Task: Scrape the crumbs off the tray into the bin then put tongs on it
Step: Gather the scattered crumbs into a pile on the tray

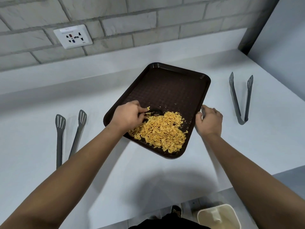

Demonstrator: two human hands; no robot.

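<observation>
A dark brown tray (166, 90) lies at an angle on the white counter. A heap of yellow crumbs (162, 131) covers its near end. My left hand (127, 115) is shut on a small black scraper (154, 112) whose blade touches the far edge of the heap. My right hand (208, 120) grips the tray's right rim. One pair of grey tongs (241, 98) lies to the right of the tray, another pair of grey tongs (69, 134) to the left. A cream bin (218, 217) stands on the floor below the counter's front edge, at the lower right.
A brick wall with a white socket (72, 36) runs behind the counter (41, 123). A grey panel (270, 35) closes the right side. My shoe (176, 210) shows on the floor next to the bin.
</observation>
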